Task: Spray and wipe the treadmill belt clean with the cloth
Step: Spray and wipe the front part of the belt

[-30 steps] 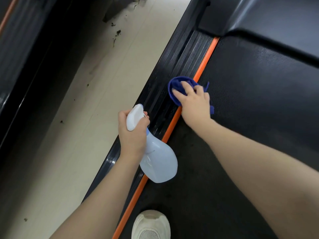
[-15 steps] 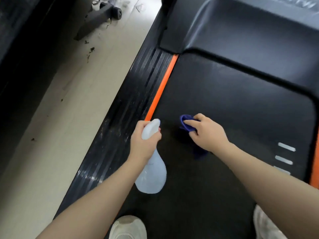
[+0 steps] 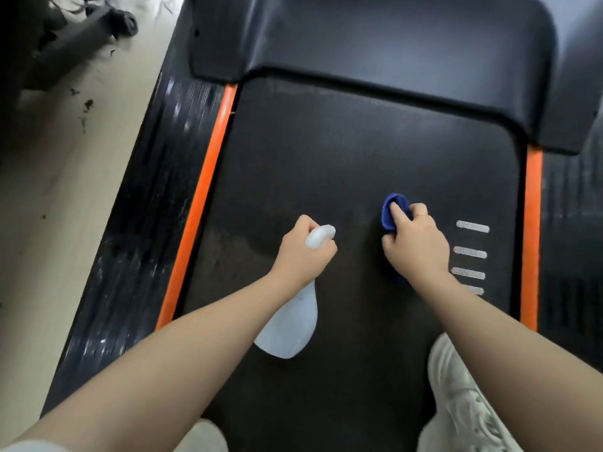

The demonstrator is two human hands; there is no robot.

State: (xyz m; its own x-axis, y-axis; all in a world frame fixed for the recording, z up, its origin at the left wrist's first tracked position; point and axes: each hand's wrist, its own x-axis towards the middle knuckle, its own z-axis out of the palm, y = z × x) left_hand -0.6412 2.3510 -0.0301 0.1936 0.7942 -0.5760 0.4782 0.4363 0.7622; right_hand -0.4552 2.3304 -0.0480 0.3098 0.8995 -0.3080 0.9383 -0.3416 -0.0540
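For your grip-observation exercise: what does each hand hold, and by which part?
The left hand grips the spray bottle at its neck, below the white head. The right hand holds the bunched blue cloth, fingers curled over it.

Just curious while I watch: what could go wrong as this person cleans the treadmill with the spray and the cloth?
1. The person's shoe stands on the treadmill belt; sprayed patches could turn slippery underfoot.
2. The right hand holds the blue cloth bunched small, so strokes may miss strips.
3. The left hand holds the spray bottle tilted, nozzle forward; a squeeze might hit the front cover.
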